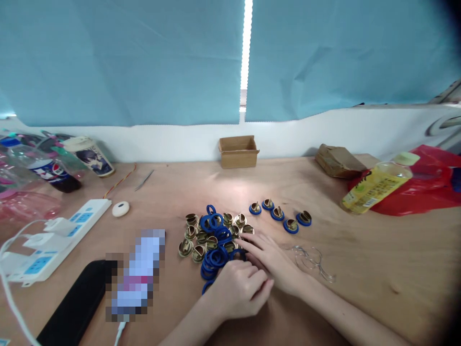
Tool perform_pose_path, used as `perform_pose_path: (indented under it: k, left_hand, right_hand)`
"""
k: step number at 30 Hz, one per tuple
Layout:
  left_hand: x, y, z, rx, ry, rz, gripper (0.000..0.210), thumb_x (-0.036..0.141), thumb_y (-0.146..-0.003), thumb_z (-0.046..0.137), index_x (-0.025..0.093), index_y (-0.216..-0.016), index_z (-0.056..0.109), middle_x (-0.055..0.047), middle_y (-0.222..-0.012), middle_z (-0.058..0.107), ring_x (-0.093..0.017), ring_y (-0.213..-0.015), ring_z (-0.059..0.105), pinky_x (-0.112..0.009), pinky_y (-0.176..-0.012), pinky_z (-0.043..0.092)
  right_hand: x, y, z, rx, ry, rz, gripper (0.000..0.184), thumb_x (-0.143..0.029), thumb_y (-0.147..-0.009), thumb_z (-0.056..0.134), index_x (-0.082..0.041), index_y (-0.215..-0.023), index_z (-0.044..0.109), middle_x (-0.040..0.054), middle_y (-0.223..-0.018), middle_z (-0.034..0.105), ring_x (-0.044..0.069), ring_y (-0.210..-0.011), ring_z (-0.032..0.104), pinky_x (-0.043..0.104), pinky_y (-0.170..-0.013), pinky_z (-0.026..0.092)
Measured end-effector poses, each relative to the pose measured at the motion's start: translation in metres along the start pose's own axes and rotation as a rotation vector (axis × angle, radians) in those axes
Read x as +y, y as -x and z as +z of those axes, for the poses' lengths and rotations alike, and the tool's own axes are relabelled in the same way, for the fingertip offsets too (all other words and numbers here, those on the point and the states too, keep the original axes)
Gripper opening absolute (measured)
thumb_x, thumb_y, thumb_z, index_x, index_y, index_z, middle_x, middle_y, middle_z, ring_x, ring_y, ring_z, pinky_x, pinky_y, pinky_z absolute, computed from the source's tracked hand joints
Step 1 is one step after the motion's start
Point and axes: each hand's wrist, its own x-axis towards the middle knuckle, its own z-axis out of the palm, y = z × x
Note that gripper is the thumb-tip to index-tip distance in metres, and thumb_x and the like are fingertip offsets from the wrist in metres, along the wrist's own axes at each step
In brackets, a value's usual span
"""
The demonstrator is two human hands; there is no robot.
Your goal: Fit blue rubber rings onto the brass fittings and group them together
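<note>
My left hand (pixel 245 287) is at the front edge of a pile, its fingers curled closed; anything inside them is hidden. Just to its right, my right hand (pixel 271 259) reaches into the pile with fingers stretched out, the tips close to the brass-coloured pieces and blue rings. The pile mixes round brass-coloured metal pieces (pixel 185 247), each with an upright tab inside, and loose blue rings (pixel 218 257). Beyond my right hand, several brass pieces with blue rims (pixel 291 226) stand apart on the wooden table (pixel 360 288).
Thin wire loops (pixel 312 262) lie right of my hands. A cardboard box (pixel 238 153) stands at the back. Left are a phone (pixel 139 271), black case (pixel 77 302), power strip (pixel 54 245) and cola bottle (pixel 50 170). A yellow-labelled bottle (pixel 378 185) leans on a red bag (pixel 425 187).
</note>
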Motion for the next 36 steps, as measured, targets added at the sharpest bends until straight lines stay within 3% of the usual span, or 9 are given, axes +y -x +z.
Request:
perform_pose_path:
  k: [7,12,15,17,19,21,25,30,36]
  left_hand:
    - [-0.004,0.000,-0.005,0.022,-0.040,-0.038,0.025,0.018,-0.088,0.049,0.018,-0.063,0.053,-0.001,-0.056,0.058,-0.015,-0.050,0.055,-0.028,-0.050,0.041]
    - [-0.009,0.000,-0.009,0.114,-0.004,-0.190,0.023,0.016,-0.091,0.047,0.017,-0.069,0.055,-0.002,-0.061,0.058,-0.014,-0.053,0.055,-0.027,-0.051,0.042]
    - [-0.012,-0.002,-0.013,0.224,0.111,-0.362,0.010,0.014,-0.090,0.047,0.017,-0.088,0.057,-0.005,-0.078,0.062,-0.016,-0.068,0.061,-0.027,-0.060,0.049]
    - [-0.013,-0.003,-0.016,0.269,0.234,-0.456,0.016,0.016,-0.088,0.052,0.017,-0.104,0.054,-0.009,-0.099,0.062,-0.018,-0.086,0.063,-0.028,-0.070,0.053]
    - [-0.014,-0.005,-0.019,0.245,0.376,-0.508,0.031,0.018,-0.086,0.056,0.019,-0.116,0.050,-0.010,-0.116,0.058,-0.020,-0.098,0.061,-0.030,-0.078,0.054]
    - [-0.014,-0.006,-0.020,0.183,0.501,-0.545,0.041,0.020,-0.085,0.059,0.021,-0.124,0.046,-0.009,-0.120,0.058,-0.019,-0.102,0.061,-0.031,-0.085,0.053]
    - [-0.012,-0.008,-0.023,0.104,0.645,-0.587,0.044,0.020,-0.084,0.062,0.023,-0.126,0.047,-0.005,-0.114,0.064,-0.016,-0.095,0.064,-0.030,-0.087,0.051]
    - [-0.009,-0.012,-0.027,0.027,0.615,-0.620,0.017,0.026,-0.087,0.061,0.020,-0.103,0.063,-0.002,-0.093,0.068,-0.015,-0.081,0.061,-0.023,-0.068,0.048]
    - [-0.012,-0.010,-0.023,0.081,0.665,-0.649,0.012,0.025,-0.089,0.057,0.020,-0.098,0.064,-0.001,-0.091,0.068,-0.013,-0.077,0.061,-0.022,-0.065,0.046]
  right_hand:
    - [0.002,-0.003,-0.003,0.072,-0.148,0.011,0.032,-0.012,-0.092,0.048,-0.024,-0.120,0.055,0.0073,-0.119,0.064,0.023,-0.109,0.058,0.043,-0.095,0.049]
    - [0.002,0.000,-0.007,0.148,-0.276,0.141,0.021,-0.019,-0.090,0.054,-0.023,-0.111,0.059,0.0067,-0.103,0.066,0.022,-0.094,0.063,0.039,-0.085,0.053]
    - [0.000,0.000,-0.015,0.223,-0.508,0.333,0.017,-0.028,-0.088,0.060,-0.022,-0.103,0.060,0.0054,-0.095,0.068,0.019,-0.082,0.066,0.035,-0.076,0.056]
    - [0.001,-0.002,-0.021,0.248,-0.742,0.435,0.022,-0.037,-0.083,0.066,-0.021,-0.097,0.059,0.0048,-0.093,0.069,0.019,-0.082,0.068,0.033,-0.075,0.055]
    - [0.001,-0.004,-0.026,0.247,-0.923,0.483,0.028,-0.042,-0.078,0.071,-0.021,-0.089,0.058,0.0032,-0.087,0.070,0.018,-0.080,0.068,0.032,-0.074,0.054]
    - [0.001,-0.005,-0.028,0.246,-1.006,0.512,0.031,-0.044,-0.073,0.075,-0.021,-0.082,0.057,0.0014,-0.081,0.070,0.017,-0.075,0.066,0.030,-0.072,0.053]
    - [-0.005,-0.004,-0.025,0.228,-1.038,0.543,0.034,-0.047,-0.070,0.077,-0.021,-0.077,0.057,-0.0002,-0.075,0.067,0.016,-0.072,0.063,0.028,-0.069,0.050]
    - [-0.017,-0.001,-0.015,0.177,-0.984,0.514,0.036,-0.052,-0.079,0.068,-0.020,-0.068,0.054,-0.0019,-0.066,0.061,0.013,-0.062,0.057,0.025,-0.059,0.044]
    - [-0.017,-0.002,-0.025,0.134,-0.854,0.461,0.042,-0.053,-0.093,0.048,-0.018,-0.073,0.060,0.0006,-0.066,0.062,0.015,-0.064,0.060,0.028,-0.064,0.047]
